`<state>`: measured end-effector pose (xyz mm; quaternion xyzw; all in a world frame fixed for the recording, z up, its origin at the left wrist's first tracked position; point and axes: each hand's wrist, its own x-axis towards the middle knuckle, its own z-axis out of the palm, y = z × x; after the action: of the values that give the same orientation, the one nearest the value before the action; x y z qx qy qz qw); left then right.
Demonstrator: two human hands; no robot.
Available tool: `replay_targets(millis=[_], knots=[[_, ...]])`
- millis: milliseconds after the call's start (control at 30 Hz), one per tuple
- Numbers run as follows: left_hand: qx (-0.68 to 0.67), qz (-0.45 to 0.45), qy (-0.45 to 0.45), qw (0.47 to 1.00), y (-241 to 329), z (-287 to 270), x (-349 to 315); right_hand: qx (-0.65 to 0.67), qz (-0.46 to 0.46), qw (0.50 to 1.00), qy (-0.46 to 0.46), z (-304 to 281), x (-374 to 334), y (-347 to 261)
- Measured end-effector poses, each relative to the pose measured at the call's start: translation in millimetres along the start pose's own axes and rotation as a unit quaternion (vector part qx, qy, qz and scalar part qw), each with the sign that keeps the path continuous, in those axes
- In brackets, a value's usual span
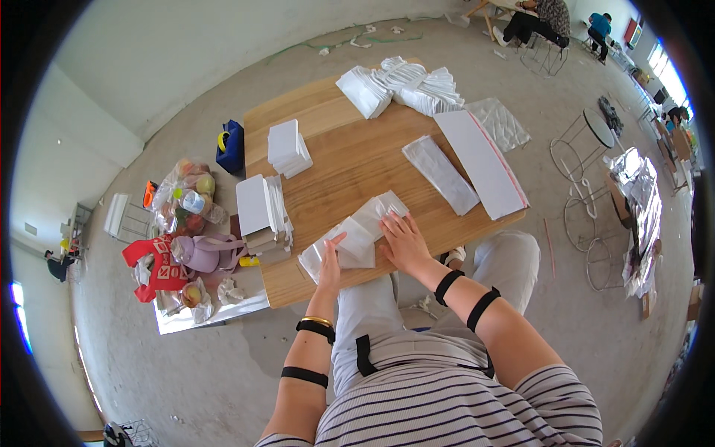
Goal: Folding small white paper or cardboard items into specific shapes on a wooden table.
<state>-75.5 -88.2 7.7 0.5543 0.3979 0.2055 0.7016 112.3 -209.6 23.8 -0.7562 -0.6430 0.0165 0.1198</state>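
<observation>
Carrying overlapping translucent sleeves point(359, 237) along the near edge of the wooden desk point(339, 153). Bearing a small white stack point(284, 147) on the left and a larger white stack point(255, 205) just nearer, by the left edge. Supporting spread white packets point(430, 91) at the far edge. Holding up a flat translucent bundle point(441, 175) on the right, just beside a long white slab point(482, 164) with a reddish edge.
</observation>
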Motion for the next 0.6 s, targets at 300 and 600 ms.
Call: replay_targets(millis=[300, 600], knots=[[-0.002, 0.021, 0.006, 1.0, 4.6, 0.9, -2.2, 0.034, -0.019, 0.997, 0.073, -5.8, -3.0, -10.9], [0.005, 0.023, 0.01, 1.0, 9.3, 1.6, -5.5, 0.154, -0.125, 0.976, 0.086, -17.8, -10.4, -29.7]])
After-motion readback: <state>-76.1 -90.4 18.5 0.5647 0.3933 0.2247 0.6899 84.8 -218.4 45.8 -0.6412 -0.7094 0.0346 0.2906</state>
